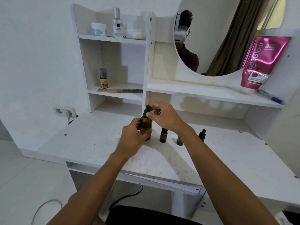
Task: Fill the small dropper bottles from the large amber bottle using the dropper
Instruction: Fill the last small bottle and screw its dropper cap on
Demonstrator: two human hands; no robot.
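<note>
From the head view, you appear to be at the start of the job or between fills, and the frame does not settle which. Your left hand (pixel 133 135) is wrapped closed around the body of the large amber bottle (pixel 145 125), holding it upright on the white surface (pixel 90 143). Your right hand (pixel 162 116) has its fingertips pinched on the black dropper cap (pixel 147 110) at the bottle's neck, either unscrewing it or seating it; I cannot tell which. To the right of the big bottle stand 3 small dropper bottles: the nearest small bottle (pixel 163 135) just beside it, a middle small bottle (pixel 179 141) partly hidden by your right forearm, and a far small bottle (pixel 202 135) with its black dropper top on. Their fill levels are too dark to read, so I judge that most of the filling is still ahead of you.
</note>
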